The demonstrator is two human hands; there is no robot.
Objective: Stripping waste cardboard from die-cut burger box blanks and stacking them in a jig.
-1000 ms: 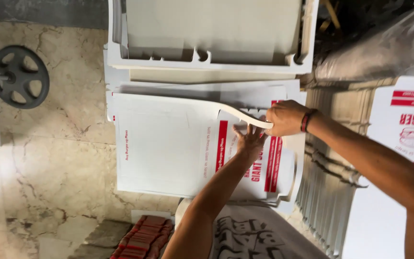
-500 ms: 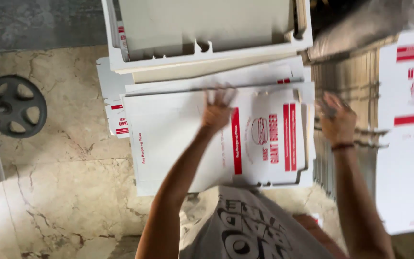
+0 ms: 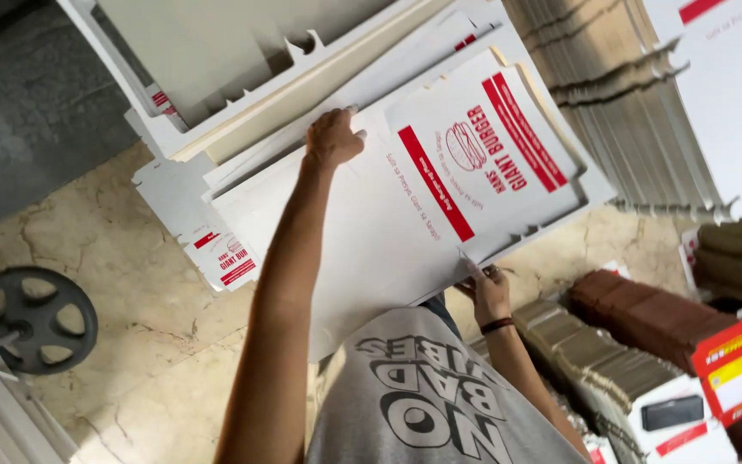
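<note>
Since a moment ago the left hand [image 3: 333, 137] has reached to the far edge of the flat white printed cardboard box blank [image 3: 405, 215], fingers curled over it — the right hand [image 3: 489, 292] now pinches the near edge, lifting the sheet off the stack.

The flat white carton blank [image 3: 440, 206] with red stripes and a red line drawing lies at the centre, my left hand [image 3: 333, 137] on its upper edge, my right hand [image 3: 489, 296] at its near edge. More white blanks [image 3: 216, 249] with red marks poke out at nine o'clock. Bundled blanks [image 3: 620, 112] stand on edge at two o'clock. A red-and-yellow label [image 3: 736, 374] sits at four o'clock.
</note>
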